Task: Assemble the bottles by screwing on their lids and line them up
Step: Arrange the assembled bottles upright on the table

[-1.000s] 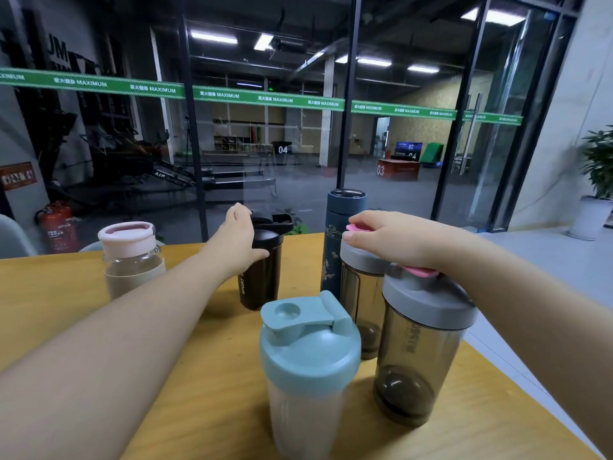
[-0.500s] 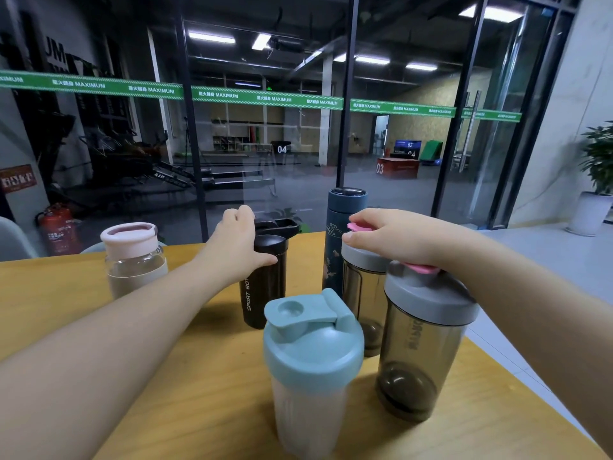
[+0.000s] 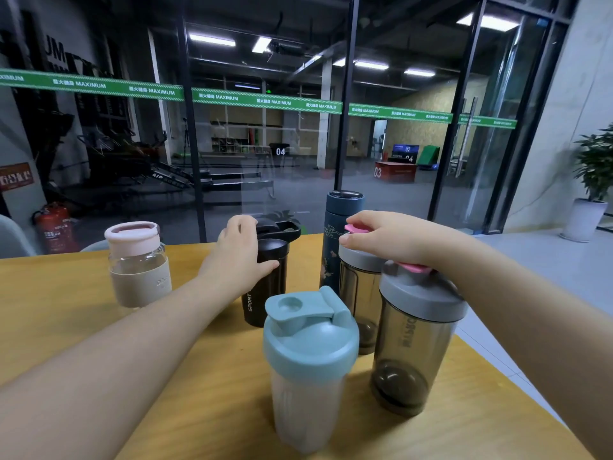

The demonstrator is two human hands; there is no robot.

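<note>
- Head view: the left hand [image 3: 240, 257] grips the black bottle [image 3: 265, 287] near its top. The thumb lies across the front of the smooth, dark, round body, and the other fingers curl behind it, so I cannot see them fully.
- Above the left fingers sits the black lid [image 3: 277, 229] of this bottle, glossy, with its flip cap standing open.
- The right hand [image 3: 394, 239] rests on the rear smoky bottle [image 3: 356, 293]. Its fingers curl over the grey matte lid [image 3: 360, 257], and the fingertips pinch around the pink flip tab [image 3: 356, 229].
- Just behind the right fingers stands a tall navy flask [image 3: 341, 227], a slim cylinder with a pale pattern and a shiny round top.
- Under the right wrist stands the front smoky bottle [image 3: 414, 346], of translucent grey-brown plastic. It has a wide grey screw lid [image 3: 421, 292] and a small pink tab [image 3: 414, 267].
- Nearer to the person than both hands, between the forearms, stands a frosted, milky bottle [image 3: 306, 410] with a domed pale teal lid [image 3: 310, 330].
- Well apart from the left fingers, on their left, stands a clear glass jar [image 3: 139, 273] with a beige sleeve and a soft pink lid [image 3: 132, 239].
- All the bottles stand upright on the wooden table [image 3: 66, 327], yellow with fine grain.
</note>
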